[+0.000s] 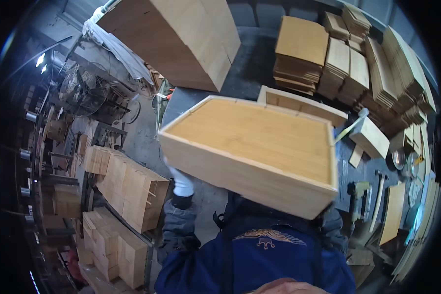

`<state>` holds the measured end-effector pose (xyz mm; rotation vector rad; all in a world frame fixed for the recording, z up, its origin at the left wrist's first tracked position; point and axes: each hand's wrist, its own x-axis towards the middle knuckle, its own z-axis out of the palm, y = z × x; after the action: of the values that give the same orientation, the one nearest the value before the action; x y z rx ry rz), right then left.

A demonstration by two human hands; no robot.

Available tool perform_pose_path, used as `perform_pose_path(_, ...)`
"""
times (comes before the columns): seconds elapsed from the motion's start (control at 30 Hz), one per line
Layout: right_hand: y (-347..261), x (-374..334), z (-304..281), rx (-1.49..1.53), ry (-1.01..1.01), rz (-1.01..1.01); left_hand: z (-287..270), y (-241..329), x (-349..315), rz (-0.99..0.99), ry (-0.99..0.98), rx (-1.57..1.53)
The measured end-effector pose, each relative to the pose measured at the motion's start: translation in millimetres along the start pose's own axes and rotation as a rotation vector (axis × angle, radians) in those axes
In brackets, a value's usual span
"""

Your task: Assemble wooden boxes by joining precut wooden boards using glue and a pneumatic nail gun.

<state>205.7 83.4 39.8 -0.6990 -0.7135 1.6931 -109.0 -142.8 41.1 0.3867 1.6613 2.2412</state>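
A pale wooden box (240,137) with one slanted corner and a recessed yellowish panel is held up at a tilt in front of my body. My left hand (181,182), in a white glove, is against the box's left underside and its fingers are hidden behind it. The right sleeve runs up to the near right corner of the box, which covers my right hand. Beyond the box, an open wooden frame (304,105) rests on the dark worktable (252,54). A larger wooden box (181,39) stands at the far left of the table.
Stacks of thin wooden boards (301,44) fill the far right. A nail gun (358,198), a hammer (379,196) and a small wood block (370,137) lie on the right. Several wooden boxes (127,188) are piled at the left. A fan (83,90) stands farther off.
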Motion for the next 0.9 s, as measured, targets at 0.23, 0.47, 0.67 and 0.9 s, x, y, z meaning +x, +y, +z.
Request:
perform_pose_path(0.23,73,-49,107,-0.163,-0.123,0.135,-44,83,114,0.355,0.060,0.333)
perform_pose_path(0.47,86,-35,203,-0.037,-0.321,-0.071,-34,192,197,0.679,0.064,0.735)
perform_pose_path(0.67,26,43,347,-0.119,-0.663,-0.365,29,379,346,0.981,-0.106,0.885)
perform_pose_path(0.9,-37,91,495,-0.056,-0.773,-0.614,111,538,519,0.979,-0.629,0.940)
